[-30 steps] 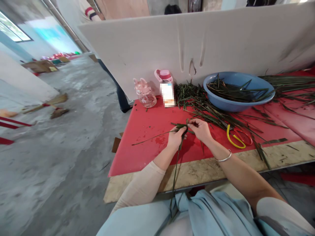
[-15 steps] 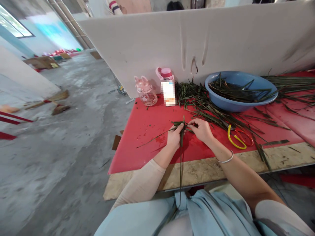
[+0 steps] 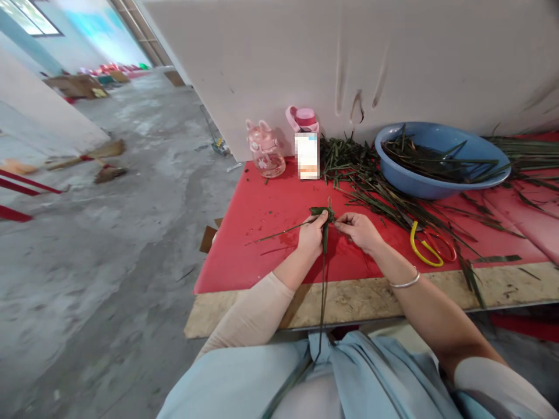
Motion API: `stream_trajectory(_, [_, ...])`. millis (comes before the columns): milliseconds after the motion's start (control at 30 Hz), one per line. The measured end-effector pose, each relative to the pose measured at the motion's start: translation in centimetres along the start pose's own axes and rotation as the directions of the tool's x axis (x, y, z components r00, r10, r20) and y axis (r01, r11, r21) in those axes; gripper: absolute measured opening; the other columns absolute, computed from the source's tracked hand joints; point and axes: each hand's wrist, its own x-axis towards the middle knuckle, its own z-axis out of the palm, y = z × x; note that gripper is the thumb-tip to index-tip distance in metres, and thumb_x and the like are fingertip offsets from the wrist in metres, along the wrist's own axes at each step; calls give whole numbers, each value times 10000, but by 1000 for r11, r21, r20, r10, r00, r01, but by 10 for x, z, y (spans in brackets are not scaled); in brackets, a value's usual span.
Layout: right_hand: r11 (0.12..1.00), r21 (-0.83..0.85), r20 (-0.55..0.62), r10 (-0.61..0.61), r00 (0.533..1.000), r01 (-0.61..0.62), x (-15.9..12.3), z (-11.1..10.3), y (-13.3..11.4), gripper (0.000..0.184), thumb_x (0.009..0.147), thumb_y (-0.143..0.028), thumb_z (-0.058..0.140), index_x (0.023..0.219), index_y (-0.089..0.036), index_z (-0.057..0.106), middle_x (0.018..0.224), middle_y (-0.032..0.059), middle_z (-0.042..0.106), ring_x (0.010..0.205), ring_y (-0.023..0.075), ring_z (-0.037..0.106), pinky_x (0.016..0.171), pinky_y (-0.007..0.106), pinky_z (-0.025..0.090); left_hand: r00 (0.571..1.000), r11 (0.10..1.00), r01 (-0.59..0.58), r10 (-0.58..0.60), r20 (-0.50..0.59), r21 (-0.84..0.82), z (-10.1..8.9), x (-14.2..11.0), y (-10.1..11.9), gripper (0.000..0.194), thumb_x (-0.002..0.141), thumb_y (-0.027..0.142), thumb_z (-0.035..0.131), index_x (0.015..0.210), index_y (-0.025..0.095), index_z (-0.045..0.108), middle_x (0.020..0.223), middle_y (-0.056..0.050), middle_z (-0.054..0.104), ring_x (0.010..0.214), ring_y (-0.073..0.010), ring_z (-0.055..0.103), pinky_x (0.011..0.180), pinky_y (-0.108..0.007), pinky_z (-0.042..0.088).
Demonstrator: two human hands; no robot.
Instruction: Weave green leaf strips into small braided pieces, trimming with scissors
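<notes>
Over the red table covering, my left hand [image 3: 312, 234] is closed, thumb on top, around a small woven piece of dark green leaf strips [image 3: 322, 212]. A thin loop sticks up from its top. One strip points out to the left, and a long one hangs down over the table edge onto my lap. My right hand [image 3: 357, 228] is at the right side of the piece, thumb and fingertips pinched together beside it. Whatever lies in that pinch is too small to make out, perhaps hidden by the fingers.
A blue basin [image 3: 441, 186] of wet leaf strips stands at the back right, with cut leaf pieces [image 3: 345, 158] heaped beside it. Scissors [image 3: 430, 244] with yellow and red handles lie right of my hands. A pink bottle [image 3: 267, 154] and another pink-lidded bottle [image 3: 305, 118] stand by the white panel.
My view has tilted down and shifted slightly left. Both hands stay at the woven piece, which has turned a little; its left strip now lies at a flatter angle.
</notes>
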Motion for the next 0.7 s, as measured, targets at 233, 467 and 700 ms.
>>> stream_trajectory(233, [976, -218, 269, 83, 960, -24, 2, -30, -6, 221, 603, -328, 728, 645, -148, 607, 536, -30, 570, 489, 85, 474, 505, 227, 358, 1000, 997, 24, -24, 0, 77, -1, -1, 3, 309, 553, 356, 806, 607, 157, 576, 444, 65, 476, 404, -64, 387, 438, -224, 277])
stream_trajectory(467, [869, -424, 93, -240, 966, 257, 4, -18, -2, 242, 721, -311, 651, 914, -166, 635, 763, 18, 674, 678, 143, 602, 654, 259, 466, 998, 999, -40, 39, 46, 19, 0, -1, -2, 298, 532, 355, 823, 655, 142, 655, 616, 1, 629, 545, -93, 525, 568, -237, 406])
stream_trajectory(700, [656, -684, -12, -447, 894, 319, -4, 1, -1, 240, 864, -221, 449, 973, -205, 662, 869, 51, 708, 798, 190, 650, 735, 284, 473, 999, 999, -17, 19, 40, -45, 1, -1, -2, 251, 533, 321, 820, 638, 153, 666, 620, -2, 644, 565, -101, 546, 609, -246, 428])
